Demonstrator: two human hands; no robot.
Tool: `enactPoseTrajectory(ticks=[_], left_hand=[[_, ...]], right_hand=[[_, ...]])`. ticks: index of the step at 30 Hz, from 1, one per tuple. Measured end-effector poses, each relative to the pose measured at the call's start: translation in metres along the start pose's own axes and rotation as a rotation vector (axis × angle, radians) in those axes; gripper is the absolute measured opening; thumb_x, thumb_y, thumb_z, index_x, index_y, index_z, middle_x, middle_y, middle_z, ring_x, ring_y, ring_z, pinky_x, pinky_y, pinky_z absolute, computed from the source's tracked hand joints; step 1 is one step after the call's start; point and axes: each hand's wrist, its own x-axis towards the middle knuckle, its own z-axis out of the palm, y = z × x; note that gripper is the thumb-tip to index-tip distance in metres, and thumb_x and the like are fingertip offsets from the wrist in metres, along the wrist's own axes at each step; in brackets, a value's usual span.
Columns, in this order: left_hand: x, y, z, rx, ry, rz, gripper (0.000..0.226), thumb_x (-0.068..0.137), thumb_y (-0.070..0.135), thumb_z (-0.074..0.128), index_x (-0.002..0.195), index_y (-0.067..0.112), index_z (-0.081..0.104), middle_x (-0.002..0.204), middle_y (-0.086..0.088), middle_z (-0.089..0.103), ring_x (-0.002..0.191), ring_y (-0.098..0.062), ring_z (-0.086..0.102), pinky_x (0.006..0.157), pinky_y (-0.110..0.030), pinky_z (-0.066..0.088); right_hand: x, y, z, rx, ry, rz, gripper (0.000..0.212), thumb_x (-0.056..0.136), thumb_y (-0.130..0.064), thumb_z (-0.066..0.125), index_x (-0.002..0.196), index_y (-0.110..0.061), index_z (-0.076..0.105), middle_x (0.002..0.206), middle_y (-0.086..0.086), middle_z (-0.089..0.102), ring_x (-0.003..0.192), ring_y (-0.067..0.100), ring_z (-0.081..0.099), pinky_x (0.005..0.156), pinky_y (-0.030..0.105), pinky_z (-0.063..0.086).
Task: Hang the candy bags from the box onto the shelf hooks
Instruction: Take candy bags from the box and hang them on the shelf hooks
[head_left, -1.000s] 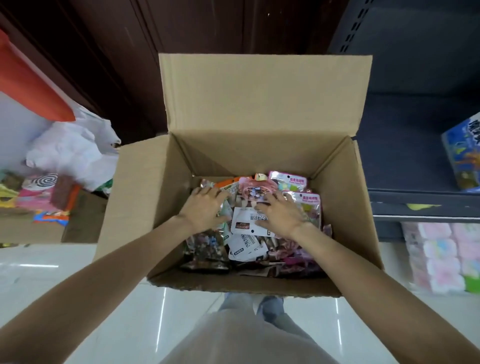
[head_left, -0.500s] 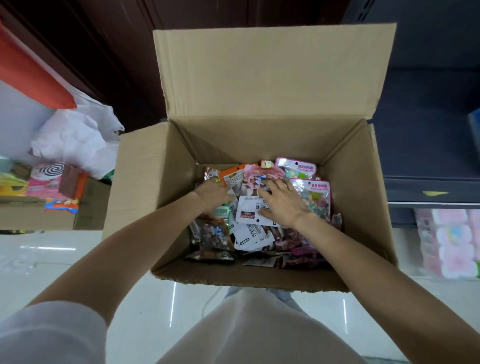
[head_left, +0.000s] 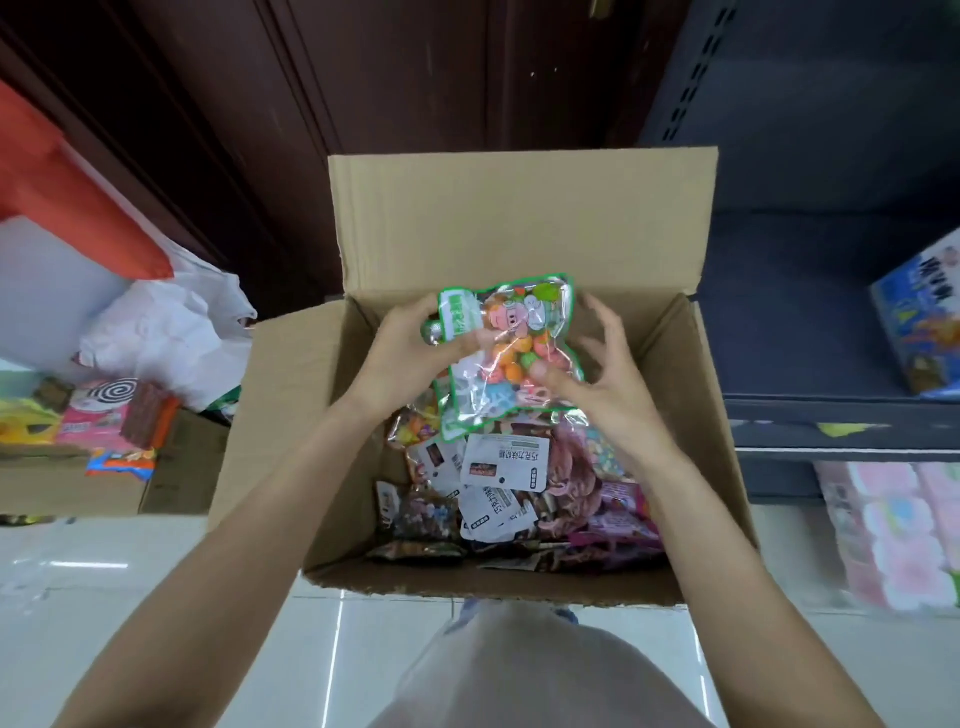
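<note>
The left hand (head_left: 402, 358) grips one green-edged candy bag (head_left: 506, 353) above the one box (head_left: 519, 234), while the right hand (head_left: 605, 379) pinches its lower edge, fingers spread.

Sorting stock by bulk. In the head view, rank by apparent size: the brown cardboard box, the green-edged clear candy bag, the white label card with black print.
1. Brown cardboard box, largest.
2. Green-edged clear candy bag, lifted nearer the camera, so somewhat flattered.
3. White label card, smallest.

Even, soft indoor light, glare streaks on the floor (head_left: 332, 649), wide-angle bending at blurred edges.
</note>
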Motion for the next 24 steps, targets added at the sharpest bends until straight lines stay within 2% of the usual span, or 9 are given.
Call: enactPoseTrajectory(ticks=[2,4,9,12,14,16,19,22,24], left_hand=[[-0.007,0.009,0.013,-0.204,0.079,-0.049,0.027,0.069,0.036,0.076,0.091,0.021,0.069,0.096,-0.006,0.073,0.088,-0.016,0.066,0.088,-0.045,0.053],[-0.013,0.015,0.020,-0.360,0.094,-0.102,0.031,0.070,0.034,0.079,0.096,0.022,0.068,0.100,-0.006,0.073,0.093,-0.024,0.067,0.091,-0.055,0.051],[-0.026,0.015,0.030,-0.521,-0.161,-0.094,0.059,0.070,0.025,0.084,0.121,0.034,0.057,0.121,-0.002,0.067,0.112,-0.023,0.063,0.092,-0.039,0.053],[-0.026,0.017,0.041,-0.403,-0.132,-0.061,0.071,0.077,0.008,0.077,0.136,0.030,0.044,0.127,0.000,0.063,0.115,-0.021,0.062,0.093,-0.039,0.052],[-0.025,0.018,0.046,-0.323,-0.063,-0.018,0.069,0.079,0.003,0.075,0.137,0.023,0.044,0.125,0.000,0.064,0.112,-0.019,0.063,0.093,-0.041,0.053],[-0.024,0.021,0.047,-0.239,-0.058,0.023,0.065,0.079,0.005,0.076,0.135,0.022,0.046,0.121,0.002,0.065,0.109,-0.016,0.064,0.091,-0.039,0.053],[-0.019,0.034,0.048,-0.104,-0.115,0.090,0.062,0.079,0.008,0.076,0.133,0.021,0.047,0.119,0.007,0.065,0.107,-0.008,0.063,0.090,-0.032,0.053],[-0.013,0.060,0.055,-0.063,-0.165,0.125,0.067,0.069,0.021,0.082,0.128,0.027,0.049,0.115,0.011,0.066,0.103,-0.004,0.064,0.088,-0.026,0.053],[-0.009,0.077,0.061,-0.078,-0.130,0.111,0.069,0.061,0.027,0.083,0.118,0.039,0.045,0.112,0.018,0.063,0.097,0.006,0.063,0.083,-0.016,0.050]], right_hand=[[-0.003,-0.007,-0.004,-0.040,0.037,-0.009,0.074,0.066,-0.040,0.082,0.126,-0.046,0.040,0.126,-0.009,0.055,0.121,0.006,0.051,0.106,0.039,0.043],[-0.008,-0.010,-0.010,-0.027,0.096,-0.015,0.055,0.071,-0.029,0.083,0.113,-0.041,0.048,0.114,-0.006,0.063,0.109,0.009,0.061,0.101,0.044,0.048],[-0.021,-0.007,-0.018,0.147,0.274,0.044,0.060,0.057,-0.051,0.081,0.105,-0.033,0.049,0.114,0.001,0.065,0.105,0.020,0.065,0.093,0.048,0.052],[-0.028,-0.003,-0.018,0.088,0.340,0.060,0.071,0.051,-0.067,0.082,0.104,-0.038,0.045,0.117,0.000,0.064,0.110,0.022,0.063,0.086,0.049,0.053],[-0.032,-0.002,-0.021,0.041,0.367,0.033,0.072,0.060,-0.052,0.086,0.114,-0.037,0.041,0.120,-0.003,0.061,0.112,0.019,0.062,0.097,0.050,0.049],[-0.039,-0.006,-0.030,-0.010,0.382,-0.058,0.095,0.066,-0.033,0.088,0.137,-0.039,0.026,0.133,-0.007,0.052,0.122,0.010,0.055,0.106,0.040,0.044],[-0.053,-0.028,-0.048,-0.281,0.328,-0.191,0.115,0.065,-0.031,0.088,0.144,-0.052,0.007,0.141,-0.015,0.032,0.130,-0.007,0.036,0.106,0.021,0.035],[-0.065,-0.044,-0.074,-0.466,0.303,-0.266,0.097,0.067,-0.031,0.086,0.139,-0.055,0.024,0.129,-0.031,0.045,0.124,0.002,0.047,0.101,0.032,0.042],[-0.073,-0.048,-0.092,-0.377,0.386,-0.309,0.086,0.068,-0.025,0.086,0.133,-0.049,0.035,0.115,-0.031,0.057,0.109,-0.001,0.058,0.093,0.026,0.048]])
